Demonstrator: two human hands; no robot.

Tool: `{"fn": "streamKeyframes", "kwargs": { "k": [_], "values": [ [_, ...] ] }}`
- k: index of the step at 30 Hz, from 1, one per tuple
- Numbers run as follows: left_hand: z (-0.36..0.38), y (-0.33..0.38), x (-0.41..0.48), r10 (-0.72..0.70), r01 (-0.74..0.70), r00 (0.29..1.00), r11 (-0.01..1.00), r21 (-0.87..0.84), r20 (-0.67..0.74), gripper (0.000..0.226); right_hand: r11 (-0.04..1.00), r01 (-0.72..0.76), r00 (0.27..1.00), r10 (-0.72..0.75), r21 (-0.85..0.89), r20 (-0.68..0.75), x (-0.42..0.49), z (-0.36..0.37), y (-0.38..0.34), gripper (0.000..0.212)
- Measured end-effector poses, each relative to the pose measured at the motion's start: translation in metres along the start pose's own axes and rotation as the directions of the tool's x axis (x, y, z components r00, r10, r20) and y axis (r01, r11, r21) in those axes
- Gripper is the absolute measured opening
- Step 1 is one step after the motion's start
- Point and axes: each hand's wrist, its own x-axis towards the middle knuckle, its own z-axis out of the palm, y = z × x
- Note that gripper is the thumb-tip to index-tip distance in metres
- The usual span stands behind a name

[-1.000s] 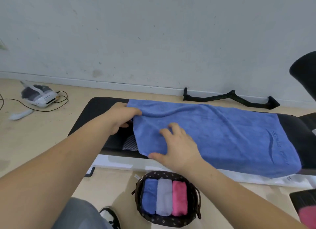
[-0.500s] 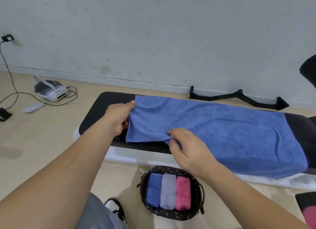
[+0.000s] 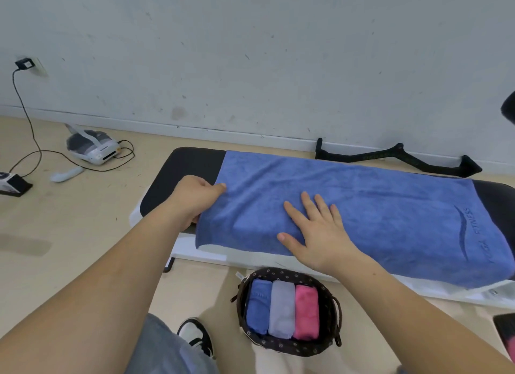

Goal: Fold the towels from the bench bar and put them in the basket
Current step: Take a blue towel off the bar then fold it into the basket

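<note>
So the blue towel (image 3: 362, 206) lies spread along the bench (image 3: 189, 164), with its long axis running left to right. My left hand (image 3: 195, 198) is right at the short left edge with the fingers curled on it, so it's the nearer hand for folding that end across to the right. My right hand (image 3: 315, 231) lies flat on top, fingers spread, gripping nothing. The basket (image 3: 292, 348) sits on the floor just below. Can't see my left fingertips under the edge, and the bench's right end is cut off.
</note>
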Motion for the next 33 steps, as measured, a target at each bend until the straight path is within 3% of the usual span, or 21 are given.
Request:
{"fn": "streamKeyframes", "kwargs": {
  "k": [5,9,11,13,15,16,19,22,26,29,33],
  "values": [
    [0.004,0.004,0.009,0.059,-0.064,0.996,0.995,-0.077,-0.061,0.026,0.988,0.013,0.986,0.012,0.154,-0.164,0.007,-0.005,-0.004,0.087],
    [0.009,0.014,0.013,0.010,-0.010,1.000,0.989,-0.148,0.001,0.030,0.992,0.030,0.998,-0.022,0.119,-0.066,0.015,0.003,-0.010,0.067],
    [0.014,0.021,0.013,-0.026,0.036,0.998,0.978,-0.204,0.052,0.046,0.977,0.074,0.981,-0.036,0.198,-0.189,0.019,0.005,-0.015,0.065],
    [0.019,0.026,0.014,-0.050,0.071,0.995,0.966,-0.249,0.087,0.044,0.925,0.155,0.936,-0.025,0.348,-0.351,0.026,0.003,-0.023,0.051],
    [0.025,0.031,0.012,-0.023,0.054,0.993,0.961,-0.269,0.117,0.035,0.857,0.194,0.921,0.009,0.478,-0.389,0.040,-0.009,-0.034,0.028],
    [0.029,0.032,0.011,0.018,0.014,0.992,0.967,-0.254,0.122,0.028,0.821,0.178,0.931,0.039,0.542,-0.364,0.049,-0.019,-0.041,0.020],
    [0.043,0.037,0.001,0.179,-0.160,0.970,0.979,-0.125,0.162,0.019,0.640,0.058,0.966,0.158,0.766,-0.205,0.084,-0.053,-0.057,0.021],
    [0.054,0.041,-0.011,0.280,-0.269,0.923,0.960,-0.080,0.262,0.009,0.548,-0.146,0.979,0.201,0.824,0.040,0.115,-0.065,-0.064,0.022],
    [0.058,0.045,-0.019,0.310,-0.319,0.904,0.948,-0.017,0.296,0.011,0.510,-0.299,0.946,0.269,0.806,0.180,0.132,-0.062,-0.057,0.023],
    [0.058,0.048,-0.023,0.316,-0.340,0.888,0.940,0.015,0.334,0.011,0.548,-0.372,0.922,0.311,0.749,0.230,0.140,-0.059,-0.051,0.017],
    [0.057,0.046,-0.024,0.296,-0.328,0.898,0.943,0.049,0.325,0.019,0.575,-0.395,0.907,0.367,0.716,0.205,0.145,-0.054,-0.055,0.014]
  ]
}}
